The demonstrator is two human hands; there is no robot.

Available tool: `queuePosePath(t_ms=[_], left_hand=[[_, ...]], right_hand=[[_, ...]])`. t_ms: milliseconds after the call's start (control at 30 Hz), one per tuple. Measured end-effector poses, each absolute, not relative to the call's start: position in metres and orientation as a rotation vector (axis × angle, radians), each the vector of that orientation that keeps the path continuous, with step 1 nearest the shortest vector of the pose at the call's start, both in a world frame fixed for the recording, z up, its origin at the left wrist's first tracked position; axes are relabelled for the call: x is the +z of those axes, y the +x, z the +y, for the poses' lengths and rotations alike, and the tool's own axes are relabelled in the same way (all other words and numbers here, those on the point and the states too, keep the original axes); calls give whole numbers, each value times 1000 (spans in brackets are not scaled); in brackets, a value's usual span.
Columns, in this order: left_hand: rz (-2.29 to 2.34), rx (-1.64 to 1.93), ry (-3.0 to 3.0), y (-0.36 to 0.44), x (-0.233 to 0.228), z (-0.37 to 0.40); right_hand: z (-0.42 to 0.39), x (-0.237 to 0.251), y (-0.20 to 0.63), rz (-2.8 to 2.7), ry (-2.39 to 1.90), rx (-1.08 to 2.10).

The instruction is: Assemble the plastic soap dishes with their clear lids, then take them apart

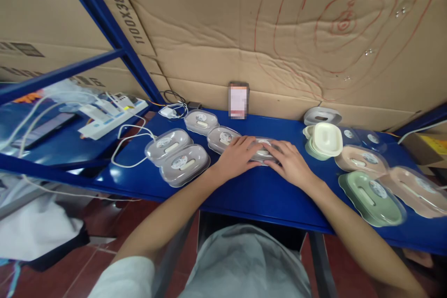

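Note:
Both my hands are at a small grey oval box with a clear lid (264, 143), which lies flat on the blue table. My left hand (239, 152) holds its left end, fingers over the top edge and thumb near the front side. My right hand (290, 158) grips the right end, its fingertips and thumb on the lid and side. A label and a pale bar show between my fingers; much of the box is covered. Just left of it a similar grey box (223, 138) sits close to my left hand.
More grey lidded boxes (184, 164) lie left, beside a white cable (120, 165) and power strip (115, 118). A phone (239, 100) leans against the cardboard. To the right are stacked cream and green trays (326, 140), a green box (372, 198) and pink boxes (363, 162).

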State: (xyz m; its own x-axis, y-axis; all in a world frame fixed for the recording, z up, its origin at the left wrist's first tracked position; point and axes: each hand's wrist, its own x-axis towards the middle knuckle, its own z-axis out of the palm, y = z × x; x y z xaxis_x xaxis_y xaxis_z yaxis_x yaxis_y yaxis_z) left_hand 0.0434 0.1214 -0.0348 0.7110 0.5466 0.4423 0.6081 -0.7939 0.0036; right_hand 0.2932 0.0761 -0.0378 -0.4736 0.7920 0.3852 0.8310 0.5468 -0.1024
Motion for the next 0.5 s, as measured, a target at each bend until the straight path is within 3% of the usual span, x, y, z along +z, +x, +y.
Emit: queuePosePath(t_ms=[500], left_hand=[[-949,-610,-2869,32,-30,130]], right_hand=[[85,-53,301,-2509,-1245,-217]])
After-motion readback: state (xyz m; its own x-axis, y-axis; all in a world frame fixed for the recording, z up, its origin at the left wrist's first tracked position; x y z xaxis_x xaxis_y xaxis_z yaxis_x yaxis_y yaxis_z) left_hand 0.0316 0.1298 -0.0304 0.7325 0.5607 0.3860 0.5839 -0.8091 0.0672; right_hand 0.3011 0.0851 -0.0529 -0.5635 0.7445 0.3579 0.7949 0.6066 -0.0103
